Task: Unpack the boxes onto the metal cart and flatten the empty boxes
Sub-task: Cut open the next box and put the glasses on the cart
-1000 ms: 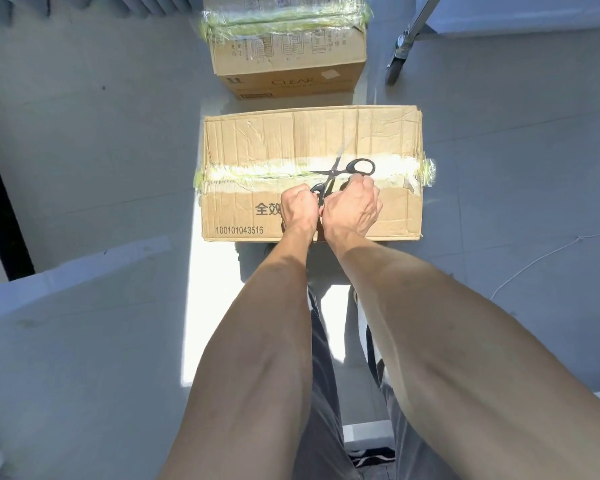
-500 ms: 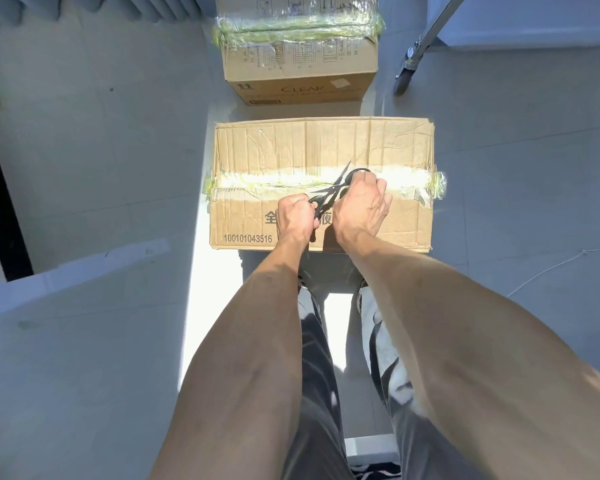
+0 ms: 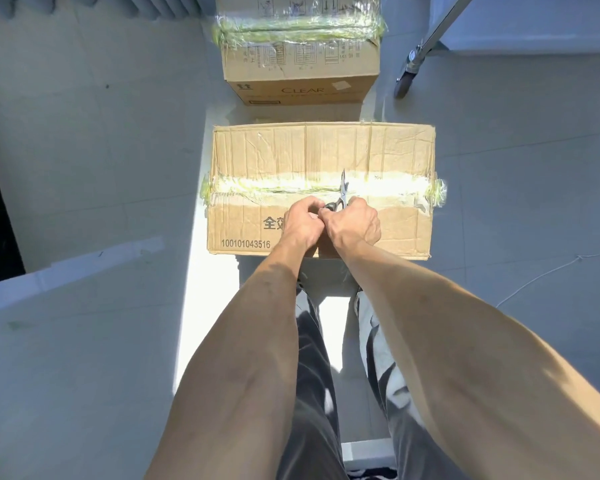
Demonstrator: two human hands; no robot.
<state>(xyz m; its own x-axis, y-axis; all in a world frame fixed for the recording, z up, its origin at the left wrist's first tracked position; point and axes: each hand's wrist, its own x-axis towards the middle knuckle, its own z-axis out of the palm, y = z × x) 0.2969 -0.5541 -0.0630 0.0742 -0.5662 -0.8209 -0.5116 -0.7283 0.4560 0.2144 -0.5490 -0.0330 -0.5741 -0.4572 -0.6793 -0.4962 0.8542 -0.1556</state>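
A person bent over a taped cardboard box (image 3: 321, 188) on the tiled floor (image 3: 84, 133) at frame center, both hands meeting at the box's near top edge. The right hand (image 3: 355, 225) gripped the scissors (image 3: 340, 197), blades pointing up-frame across the tape seam (image 3: 274, 188). The left hand (image 3: 300, 221), fingers curled, pressed vs. the right; what it held couldn't be told. A 2nd sealed box (image 3: 300, 50), marked CLEAR, sat just beyond, top center. A cart leg w/ caster (image 3: 409, 69) stood upper right.
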